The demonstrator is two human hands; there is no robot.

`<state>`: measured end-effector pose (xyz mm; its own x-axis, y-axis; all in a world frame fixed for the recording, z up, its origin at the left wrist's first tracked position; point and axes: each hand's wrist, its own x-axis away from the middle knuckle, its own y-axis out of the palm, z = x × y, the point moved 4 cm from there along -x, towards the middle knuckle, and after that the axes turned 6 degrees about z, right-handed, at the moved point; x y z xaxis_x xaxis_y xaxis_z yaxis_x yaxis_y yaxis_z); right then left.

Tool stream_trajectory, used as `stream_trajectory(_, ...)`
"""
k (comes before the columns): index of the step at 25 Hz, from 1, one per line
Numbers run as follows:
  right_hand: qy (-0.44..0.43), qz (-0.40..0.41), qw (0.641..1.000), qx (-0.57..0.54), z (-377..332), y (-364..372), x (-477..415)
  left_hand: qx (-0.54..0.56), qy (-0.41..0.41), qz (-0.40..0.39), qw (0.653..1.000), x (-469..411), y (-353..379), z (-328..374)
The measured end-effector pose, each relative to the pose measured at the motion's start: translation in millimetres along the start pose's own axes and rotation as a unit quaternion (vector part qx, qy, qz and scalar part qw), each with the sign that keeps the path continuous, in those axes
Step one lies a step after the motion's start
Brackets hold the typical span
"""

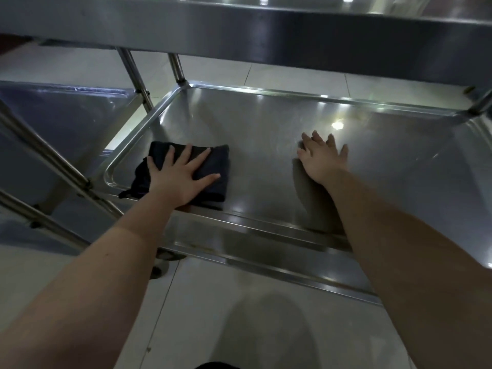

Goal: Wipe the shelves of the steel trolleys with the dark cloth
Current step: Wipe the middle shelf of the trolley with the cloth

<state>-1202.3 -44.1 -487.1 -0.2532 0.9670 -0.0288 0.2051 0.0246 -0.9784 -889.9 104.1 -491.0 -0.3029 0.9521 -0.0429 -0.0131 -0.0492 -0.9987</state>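
Pressing dark cloth (210, 166) flat at shelf (266, 123) front-left corner, left hand (178, 177) fingers spread on it. Right hand (322, 158) splayed, bracing on bare steel. Risk: loose cloth tail over rim snags, bunches mid-stroke.

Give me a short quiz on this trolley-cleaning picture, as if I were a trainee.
1. True or false: the left hand presses flat on the cloth.
2. Where on the shelf is the cloth? A) near-left corner B) far-right corner C) dead centre
3. What does the right hand hold?

Key: 1 true. 2 A. 3 nothing; its fingers are spread on the bare shelf.
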Motion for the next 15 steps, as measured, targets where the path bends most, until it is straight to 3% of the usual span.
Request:
stream_trajectory(8, 0.051, -0.027, 0.996, 0.065, 63.3, -9.9, 49.2, -0.003, -0.004, -0.032, 0.999, 1.5, -1.4, 14.4)
stream_trajectory(10, 0.047, -0.022, 0.997, 0.064, 58.7, -9.8, 47.6, -0.010, 0.008, -0.030, 0.999, 5.1, -1.6, 56.4)
stream_trajectory(15, 0.048, -0.014, 0.996, 0.071, 63.7, -12.6, 52.0, 0.013, 0.151, -0.054, 0.987, 33.9, 6.3, 245.7)
